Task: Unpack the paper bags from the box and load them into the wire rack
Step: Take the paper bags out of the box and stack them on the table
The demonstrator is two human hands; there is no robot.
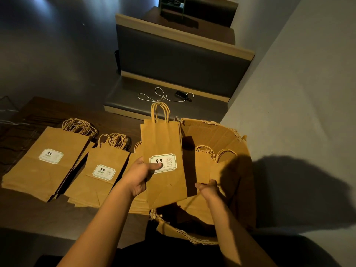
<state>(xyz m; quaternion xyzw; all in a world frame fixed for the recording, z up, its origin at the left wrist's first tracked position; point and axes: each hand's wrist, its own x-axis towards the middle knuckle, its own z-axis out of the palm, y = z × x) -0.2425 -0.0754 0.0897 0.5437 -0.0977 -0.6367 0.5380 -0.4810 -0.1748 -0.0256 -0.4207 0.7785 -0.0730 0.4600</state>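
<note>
A flat brown paper bag [163, 143] with twisted handles and a white label is held upright above the table edge. My left hand [141, 176] grips its left side, thumb on the label. My right hand [209, 186] grips folded brown bags [212, 166] inside the torn cardboard box [217, 132] at the right. Two stacks of flat labelled bags lie on the table: a left stack [48, 162] and a middle stack [98, 174]. A third pile [136, 153] sits partly hidden behind my left hand. The wire rack [7, 105] shows only faintly at the far left.
The dark wooden table [34, 214] carries the stacks. Beyond it stands a padded booth seat [173, 60] with a white cable [154, 95] and a small dark device [183, 95] on it. A grey wall [298, 93] runs along the right.
</note>
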